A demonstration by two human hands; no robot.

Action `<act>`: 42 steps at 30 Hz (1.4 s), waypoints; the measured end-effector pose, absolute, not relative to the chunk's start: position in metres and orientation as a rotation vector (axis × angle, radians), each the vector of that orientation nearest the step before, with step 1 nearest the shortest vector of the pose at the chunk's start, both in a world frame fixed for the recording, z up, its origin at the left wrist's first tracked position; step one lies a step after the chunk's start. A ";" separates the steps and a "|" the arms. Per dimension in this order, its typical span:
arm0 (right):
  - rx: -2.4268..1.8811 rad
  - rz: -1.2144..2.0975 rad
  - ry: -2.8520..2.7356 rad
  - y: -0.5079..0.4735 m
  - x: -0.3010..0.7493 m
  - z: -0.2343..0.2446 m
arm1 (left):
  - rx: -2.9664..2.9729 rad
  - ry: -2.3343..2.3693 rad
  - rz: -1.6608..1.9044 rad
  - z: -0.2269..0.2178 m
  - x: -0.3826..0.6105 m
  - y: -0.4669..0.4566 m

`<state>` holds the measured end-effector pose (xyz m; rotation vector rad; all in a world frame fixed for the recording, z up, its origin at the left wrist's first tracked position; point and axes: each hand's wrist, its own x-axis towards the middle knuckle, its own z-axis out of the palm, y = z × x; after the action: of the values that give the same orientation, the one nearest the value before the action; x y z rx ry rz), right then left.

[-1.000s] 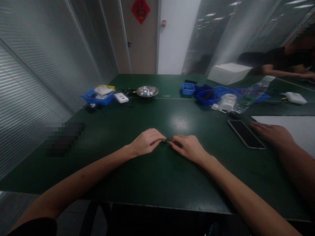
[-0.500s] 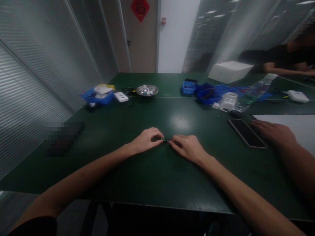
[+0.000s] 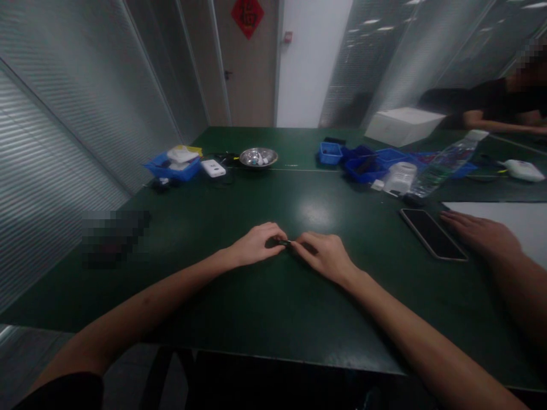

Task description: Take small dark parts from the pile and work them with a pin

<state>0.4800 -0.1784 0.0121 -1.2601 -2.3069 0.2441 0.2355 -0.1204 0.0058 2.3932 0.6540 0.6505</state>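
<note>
Though the red door sign is unreadable, left hand and right hand pinch one small dark part.

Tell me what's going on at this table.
A person sits at a green table with both hands brought together in the middle. The left hand and right hand pinch a small dark part between their fingertips; it is too small to tell what it is. To the right, a co-worker's hand rests flat beside a phone. Along the far side stand blue bins, a metal bowl and a bottle.
</note>
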 end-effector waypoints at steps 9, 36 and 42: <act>-1.293 0.114 -2.463 -0.178 0.485 0.011 | 2.402 0.643 0.613 0.010 0.235 -0.122; -1.302 0.225 -2.370 -0.178 0.496 0.014 | 2.368 0.884 0.580 0.006 0.158 -0.054; -1.296 0.251 -2.377 -0.180 0.495 0.014 | 2.267 1.608 0.689 -0.004 0.041 0.001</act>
<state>0.4948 -0.1796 0.0145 -1.2964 -2.3766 0.2507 0.0413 0.0008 -0.0039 2.2666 1.6084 0.6886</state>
